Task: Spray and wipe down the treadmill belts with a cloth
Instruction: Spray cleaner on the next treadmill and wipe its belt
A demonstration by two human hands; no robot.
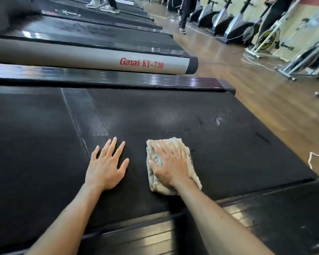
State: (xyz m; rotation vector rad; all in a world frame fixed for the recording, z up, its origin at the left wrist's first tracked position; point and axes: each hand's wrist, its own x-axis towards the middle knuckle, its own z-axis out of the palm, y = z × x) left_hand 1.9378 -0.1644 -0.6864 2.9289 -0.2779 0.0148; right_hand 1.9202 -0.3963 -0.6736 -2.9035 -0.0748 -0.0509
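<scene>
Head view: no containers visible, no spray bottle in frame. Right hand [168, 165] lies flat, fingers straight and spread, pressing a folded beige cloth [173, 167] onto the black treadmill belt [44, 144], at about 5 o'clock from frame center. Left hand [106, 166] is flat too, fingers spread, palm on bare belt just beside the cloth, at its 9 o'clock, holding nothing. Wet droplets [217, 120] sit on the belt at 1 o'clock from the cloth. Glossy black side rail [118, 80] runs along the belt's far edge; beyond it, at 12 o'clock, a grey rail [81, 58] of the next treadmill reads "Ganas KY-730". More treadmills line up toward 11 o'clock, with someone's sneakers [107, 7] on one. Wooden floor [265, 92] is at 2 o'clock, exercise bikes [234, 24] along the wall at 1 o'clock, white cable [315, 156] at 3 o'clock.
</scene>
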